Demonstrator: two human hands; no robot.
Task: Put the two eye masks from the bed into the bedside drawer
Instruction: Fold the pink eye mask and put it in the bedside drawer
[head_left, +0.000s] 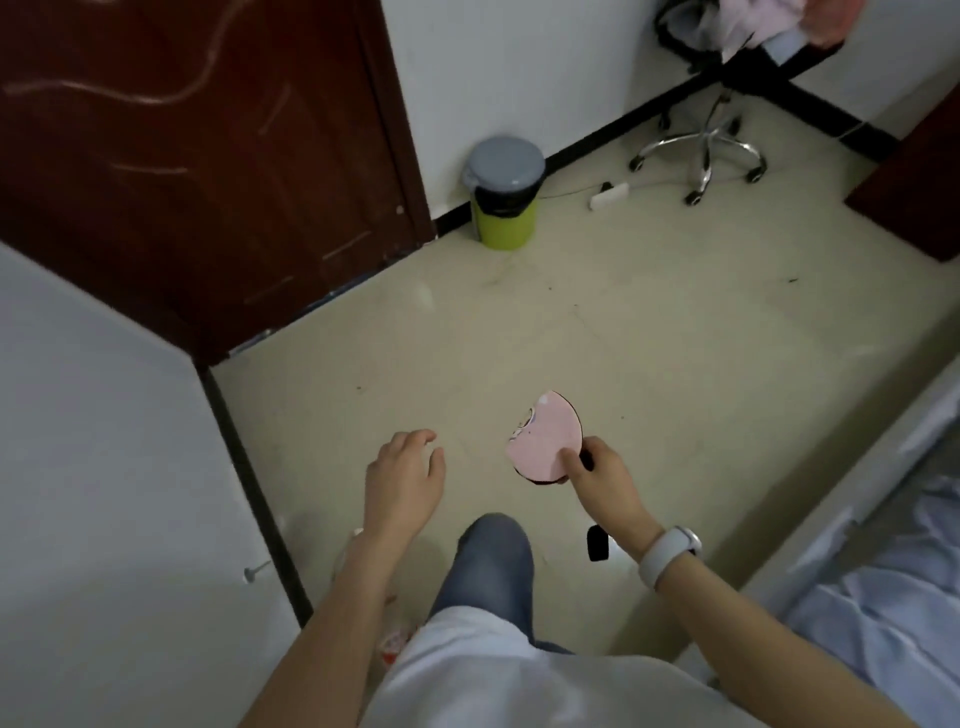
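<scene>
- Pale beige floor (597, 332) fills most of the view, with a few small dark specks on it and a black skirting line along the white walls.
- At the upper left stands a dark red-brown wooden door (197, 156), marked with light scratches.
- At the lower right the edge of the bed (883, 587) comes into view, covered with a light bluish sheet.
- The person's white shirt (519, 680) and one knee in blue jeans (493, 566) show at the bottom centre.
- An office chair (701, 150) with a shiny star base on wheels stands in the far right corner, with some cloth piled on its seat.
- A small bin (506, 192) with a green body and a grey lid stands against the wall, just beside the door frame.
- A white power strip (609, 195) lies on the floor between the bin and the chair.
- The left hand (408, 480) hangs free above the floor, its fingers loosely curled and holding nothing.
- The right hand (602, 480) wears a white watch (670, 553) on the wrist; its fingers pinch a pink eye mask (543, 441) at the lower edge.
- This pink eye mask is up in the air over the floor, left of the bed, with a dark backing at its rim and a black strap (597, 543) hanging under the wrist.
- I cannot tell if a second mask is behind the pink one.
</scene>
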